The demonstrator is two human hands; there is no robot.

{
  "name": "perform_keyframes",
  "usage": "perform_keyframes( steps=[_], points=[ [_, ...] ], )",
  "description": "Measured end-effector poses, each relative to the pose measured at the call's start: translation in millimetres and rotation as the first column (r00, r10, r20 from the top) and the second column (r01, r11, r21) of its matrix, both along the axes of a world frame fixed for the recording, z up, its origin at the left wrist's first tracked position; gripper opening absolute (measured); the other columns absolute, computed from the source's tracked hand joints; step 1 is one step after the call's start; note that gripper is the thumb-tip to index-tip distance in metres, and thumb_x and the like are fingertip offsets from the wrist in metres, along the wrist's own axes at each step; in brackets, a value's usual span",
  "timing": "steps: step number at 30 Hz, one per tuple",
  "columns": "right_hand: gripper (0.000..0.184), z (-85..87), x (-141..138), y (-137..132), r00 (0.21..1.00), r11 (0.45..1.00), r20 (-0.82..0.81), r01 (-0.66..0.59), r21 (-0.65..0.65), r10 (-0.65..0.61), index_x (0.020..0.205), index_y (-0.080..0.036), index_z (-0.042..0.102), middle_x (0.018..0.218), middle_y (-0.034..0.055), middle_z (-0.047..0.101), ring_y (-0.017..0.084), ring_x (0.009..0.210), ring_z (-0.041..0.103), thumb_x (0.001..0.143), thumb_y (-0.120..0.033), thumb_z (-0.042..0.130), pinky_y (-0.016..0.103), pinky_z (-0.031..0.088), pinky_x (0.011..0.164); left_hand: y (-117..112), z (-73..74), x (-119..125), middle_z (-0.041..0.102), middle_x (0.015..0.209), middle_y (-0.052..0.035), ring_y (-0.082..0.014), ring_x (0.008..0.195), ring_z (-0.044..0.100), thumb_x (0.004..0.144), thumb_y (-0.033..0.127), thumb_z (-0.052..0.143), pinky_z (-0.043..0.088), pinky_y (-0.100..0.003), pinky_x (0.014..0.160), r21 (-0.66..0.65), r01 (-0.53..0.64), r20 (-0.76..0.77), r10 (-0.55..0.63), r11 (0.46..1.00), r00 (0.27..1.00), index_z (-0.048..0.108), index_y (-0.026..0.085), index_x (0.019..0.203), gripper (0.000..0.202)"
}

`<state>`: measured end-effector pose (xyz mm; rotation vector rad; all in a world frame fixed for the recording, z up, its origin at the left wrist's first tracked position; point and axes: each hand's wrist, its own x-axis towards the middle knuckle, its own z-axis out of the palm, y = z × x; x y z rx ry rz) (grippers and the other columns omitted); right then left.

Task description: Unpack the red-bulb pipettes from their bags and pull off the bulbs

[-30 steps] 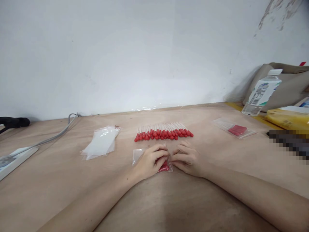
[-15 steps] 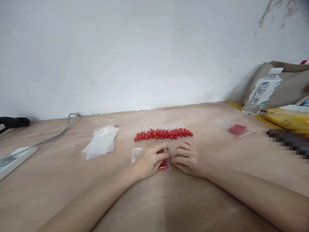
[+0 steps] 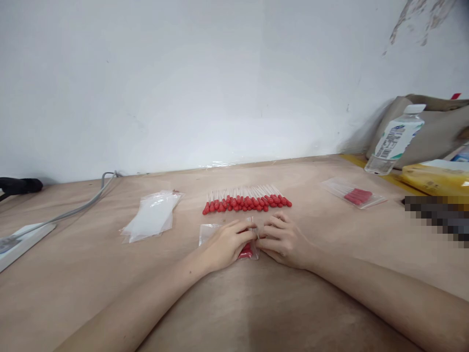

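Observation:
A small clear zip bag with red-tipped sticks inside lies on the table in front of me. Curled over its middle, my left hand presses and grips it, covering much of the contents. My right hand has its bent fingers closed at the bag's right edge, by the zip strip. Just beyond both hands runs a row of white sticks with bulbous red tips. To the left is a loose stack of flat clear bags. Another zip bag holding red-tipped sticks rests to the right.
A plastic bottle stands at the back right before a grey-beige bag. Near it lie a yellow packet and a dark, pixelated object. At left are a white power strip, a grey cable and a black object.
My right hand has shifted very slightly left along the bag's edge, while my left hand keeps its place on the bag. The whole view has moved a little.

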<state>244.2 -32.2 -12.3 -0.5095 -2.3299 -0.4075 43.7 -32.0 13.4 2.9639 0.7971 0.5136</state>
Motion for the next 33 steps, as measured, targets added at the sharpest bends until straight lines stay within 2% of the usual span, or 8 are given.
perform_keyframes(
  steps=[7,13,18,23,26,29,31,33],
  points=[
    [0.020,-1.8,-2.6,-0.5,1.000,1.000,0.023,0.004,0.014,-0.005,0.077,-0.020,0.059,0.071,-0.0003,0.059,0.013,0.074,0.047,0.083,-0.011,0.042,0.031,0.030,0.072,4.3,-8.5,0.8,0.060,0.094,-0.0045,-0.0151,0.085,0.057,0.089,0.015,0.035,0.045,-0.027,0.075,0.174,0.030,-0.059,-0.020,0.984,0.998,0.057,0.016,0.089,0.022],
    [0.024,-1.6,-3.4,3.6,0.991,1.000,0.132,0.027,0.010,-0.028,0.072,-0.018,0.057,0.071,0.0016,0.058,0.014,0.072,0.045,0.084,-0.009,0.038,0.032,0.031,0.071,4.1,-14.4,-0.2,0.061,0.093,-0.0048,-0.0158,0.088,0.056,0.091,0.015,0.028,0.047,-0.027,0.075,0.282,0.040,-0.090,-0.015,0.959,0.996,0.054,0.015,0.083,0.027],
    [0.017,0.9,-1.0,5.0,0.984,0.997,0.177,0.008,-0.077,0.006,0.085,-0.017,0.057,0.091,0.0047,0.061,0.018,0.091,0.047,0.084,-0.013,0.040,0.034,0.032,0.079,3.5,3.0,-9.4,0.060,0.105,-0.0061,-0.0155,0.091,0.058,0.092,0.016,0.027,0.048,-0.026,0.076,0.351,-0.007,-0.043,0.024,0.936,0.999,0.052,0.014,0.094,0.025],
    [0.020,8.9,1.9,-0.7,0.982,0.936,0.145,0.161,-0.312,-0.120,0.086,-0.015,0.056,0.084,0.0067,0.061,0.020,0.083,0.050,0.086,-0.029,0.042,0.036,0.033,0.074,3.6,21.2,-18.0,0.057,0.113,-0.0103,-0.0194,0.097,0.057,0.092,0.017,0.026,0.049,-0.030,0.077,0.455,-0.009,-0.076,0.049,0.890,0.996,0.053,0.014,0.098,0.028],
    [0.025,10.2,3.0,-2.0,0.990,0.860,0.049,0.142,-0.491,-0.135,0.105,-0.020,0.055,0.094,0.0050,0.062,0.018,0.085,0.050,0.089,-0.029,0.038,0.035,0.034,0.076,1.0,14.8,-21.4,0.060,0.106,-0.0081,-0.0178,0.094,0.058,0.091,0.016,0.028,0.049,-0.030,0.078,0.345,-0.033,-0.023,0.043,0.938,0.999,0.051,0.017,0.102,0.026],
    [0.024,5.3,2.2,0.3,0.990,0.808,-0.065,0.062,-0.586,-0.123,0.102,-0.024,0.058,0.091,0.0023,0.063,0.016,0.084,0.050,0.089,-0.023,0.038,0.033,0.036,0.077,-4.6,1.6,-28.3,0.059,0.106,-0.0065,-0.0176,0.095,0.058,0.090,0.022,0.036,0.047,-0.031,0.082,0.097,-0.198,0.120,0.186,0.975,0.975,0.044,0.019,0.113,0.025],
    [0.020,1.4,0.5,1.7,0.989,0.796,-0.109,0.017,-0.605,-0.104,0.095,-0.023,0.061,0.088,0.0024,0.063,0.016,0.083,0.050,0.085,-0.021,0.044,0.033,0.036,0.078,-9.4,-4.2,-34.2,0.057,0.111,-0.0071,-0.0195,0.099,0.056,0.088,0.029,0.041,0.046,-0.034,0.084,-0.108,-0.305,0.162,0.319,0.946,0.934,0.040,0.020,0.117,0.031],
    [0.016,-0.4,-2.3,1.8,0.986,0.785,-0.130,0.004,-0.619,-0.107,0.093,-0.021,0.061,0.088,0.0032,0.062,0.017,0.084,0.051,0.081,-0.020,0.050,0.032,0.037,0.078,-14.0,-6.0,-38.6,0.055,0.116,-0.0074,-0.0210,0.104,0.053,0.086,0.035,0.044,0.045,-0.036,0.087,-0.264,-0.328,0.155,0.376,0.907,0.914,0.038,0.021,0.119,0.036]
  ],
)
